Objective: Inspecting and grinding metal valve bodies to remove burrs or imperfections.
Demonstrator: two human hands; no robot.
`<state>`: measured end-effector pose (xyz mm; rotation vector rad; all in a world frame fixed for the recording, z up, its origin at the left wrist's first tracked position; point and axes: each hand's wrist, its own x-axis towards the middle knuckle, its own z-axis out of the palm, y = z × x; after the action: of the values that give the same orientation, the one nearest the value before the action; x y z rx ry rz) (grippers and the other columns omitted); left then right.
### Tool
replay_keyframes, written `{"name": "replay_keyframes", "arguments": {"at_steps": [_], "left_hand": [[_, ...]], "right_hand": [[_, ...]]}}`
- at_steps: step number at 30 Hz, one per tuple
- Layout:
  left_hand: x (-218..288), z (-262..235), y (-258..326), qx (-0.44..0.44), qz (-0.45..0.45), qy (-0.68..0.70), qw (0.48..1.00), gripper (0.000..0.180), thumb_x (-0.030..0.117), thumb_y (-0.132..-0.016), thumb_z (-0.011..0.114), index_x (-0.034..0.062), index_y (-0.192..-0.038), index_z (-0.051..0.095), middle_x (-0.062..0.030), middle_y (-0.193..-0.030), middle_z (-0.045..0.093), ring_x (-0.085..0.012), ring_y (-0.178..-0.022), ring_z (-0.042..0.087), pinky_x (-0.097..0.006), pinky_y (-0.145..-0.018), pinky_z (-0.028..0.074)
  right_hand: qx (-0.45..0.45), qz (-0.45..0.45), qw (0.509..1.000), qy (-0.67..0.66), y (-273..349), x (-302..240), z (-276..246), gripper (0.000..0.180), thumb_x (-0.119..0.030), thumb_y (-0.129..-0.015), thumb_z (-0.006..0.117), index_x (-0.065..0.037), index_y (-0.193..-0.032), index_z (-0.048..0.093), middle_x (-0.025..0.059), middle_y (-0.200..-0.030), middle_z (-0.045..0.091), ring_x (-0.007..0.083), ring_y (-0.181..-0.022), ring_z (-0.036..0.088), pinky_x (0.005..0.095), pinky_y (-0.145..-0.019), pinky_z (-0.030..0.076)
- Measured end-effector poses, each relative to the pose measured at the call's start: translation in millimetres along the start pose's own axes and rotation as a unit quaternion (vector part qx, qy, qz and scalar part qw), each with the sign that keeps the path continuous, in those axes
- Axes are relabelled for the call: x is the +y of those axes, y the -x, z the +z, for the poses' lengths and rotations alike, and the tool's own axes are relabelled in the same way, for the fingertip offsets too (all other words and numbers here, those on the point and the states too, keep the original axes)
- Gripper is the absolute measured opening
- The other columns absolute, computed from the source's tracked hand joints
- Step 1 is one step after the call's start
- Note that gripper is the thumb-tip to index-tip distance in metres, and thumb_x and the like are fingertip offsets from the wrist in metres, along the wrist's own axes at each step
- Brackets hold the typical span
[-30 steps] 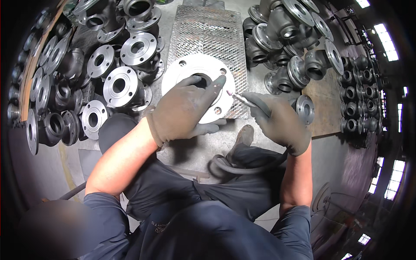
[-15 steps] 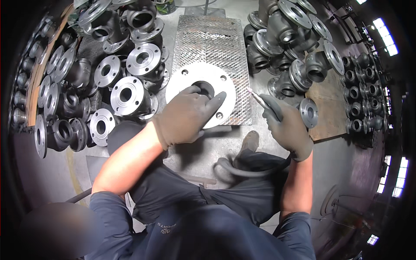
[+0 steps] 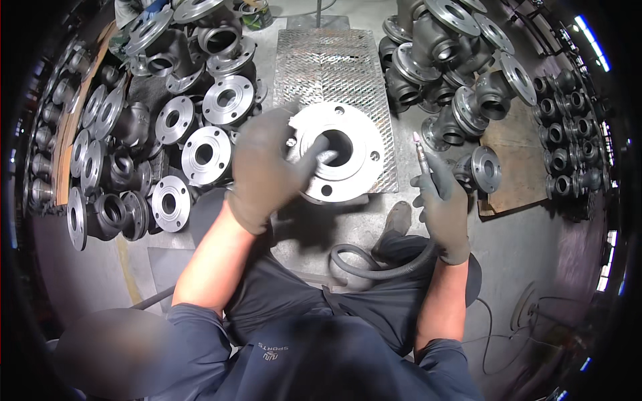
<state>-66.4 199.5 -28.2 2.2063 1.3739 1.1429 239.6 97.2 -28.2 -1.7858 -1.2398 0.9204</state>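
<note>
The left hand (image 3: 264,170) grips a bright flange (image 3: 338,174); the right hand (image 3: 445,207) grips a pink-tipped tool (image 3: 421,157). A bucket (image 3: 257,19) (contents unclear) stands far, left of the patterned plate (image 3: 358,77).

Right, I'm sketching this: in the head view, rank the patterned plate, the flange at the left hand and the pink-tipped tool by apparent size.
Largest to smallest:
1. Plate
2. Flange, perhaps enlarged by nearness
3. Tool, partly hidden by the right hand
</note>
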Motion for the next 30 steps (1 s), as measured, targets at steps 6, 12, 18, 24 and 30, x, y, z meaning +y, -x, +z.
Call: {"name": "replay_keyframes", "arguments": {"at_steps": [6, 12, 18, 24, 30], "left_hand": [[-37.6, -7.5, 14.0, -0.044, -0.098, 0.009, 0.994, 0.072, 0.031, -0.095, 0.091, -0.0065, -0.151, 0.065, -0.0277, -0.133, 0.078, -0.0406, -0.121, 0.078, -0.047, -0.105, 0.061], [-6.0, -13.7, 4.9, -0.124, 0.053, -0.066, 0.989, 0.06, 0.03, -0.089, 0.09, 0.0029, -0.139, 0.072, -0.0158, -0.129, 0.074, -0.038, -0.13, 0.069, -0.051, -0.12, 0.049], [-1.4, 6.9, 9.7, -0.271, 0.199, -0.032, 0.941, 0.075, 0.048, -0.091, 0.083, 0.0026, -0.149, 0.067, -0.0168, -0.13, 0.072, -0.038, -0.141, 0.063, -0.061, -0.129, 0.041], [2.4, 26.8, 1.1, -0.294, 0.285, -0.146, 0.9, 0.08, 0.016, -0.088, 0.075, 0.0061, -0.166, 0.057, -0.0089, -0.09, 0.071, -0.0314, -0.098, 0.075, -0.06, -0.132, 0.04], [7.8, 19.8, -9.7, -0.328, 0.196, -0.093, 0.92, 0.092, 0.015, -0.077, 0.083, 0.0068, -0.165, 0.056, -0.0153, -0.096, 0.075, -0.0338, -0.098, 0.078, -0.049, -0.108, 0.054]], "right_hand": [[-0.005, 0.025, 1.0, -0.01, -12.2, -8.5, 23.2, 0.047, -0.012, -0.112, 0.064, 0.003, -0.157, 0.065, 0.0104, -0.107, 0.08, 0.0092, -0.084, 0.072, 0.0291, -0.073, 0.058], [0.012, 0.052, 0.994, -0.092, -21.4, -14.9, 52.0, 0.053, -0.016, -0.113, 0.067, 0.007, -0.16, 0.059, 0.0073, -0.106, 0.078, 0.0071, -0.077, 0.067, 0.0249, -0.066, 0.053], [0.015, 0.096, 0.982, -0.16, -24.8, -13.2, 70.2, 0.049, -0.016, -0.114, 0.063, 0.009, -0.156, 0.061, 0.0028, -0.09, 0.07, 0.006, -0.064, 0.06, 0.0245, -0.055, 0.048], [0.027, 0.084, 0.983, -0.164, -26.5, -20.2, 80.4, 0.044, -0.016, -0.115, 0.057, 0.008, -0.15, 0.065, 0.0048, -0.088, 0.071, 0.0073, -0.061, 0.06, 0.0261, -0.051, 0.048], [0.067, 0.08, 0.969, -0.225, -39.2, -29.2, 89.3, 0.044, -0.017, -0.113, 0.059, 0.005, -0.15, 0.066, 0.0062, -0.089, 0.073, 0.0083, -0.062, 0.063, 0.0261, -0.052, 0.05]]}}
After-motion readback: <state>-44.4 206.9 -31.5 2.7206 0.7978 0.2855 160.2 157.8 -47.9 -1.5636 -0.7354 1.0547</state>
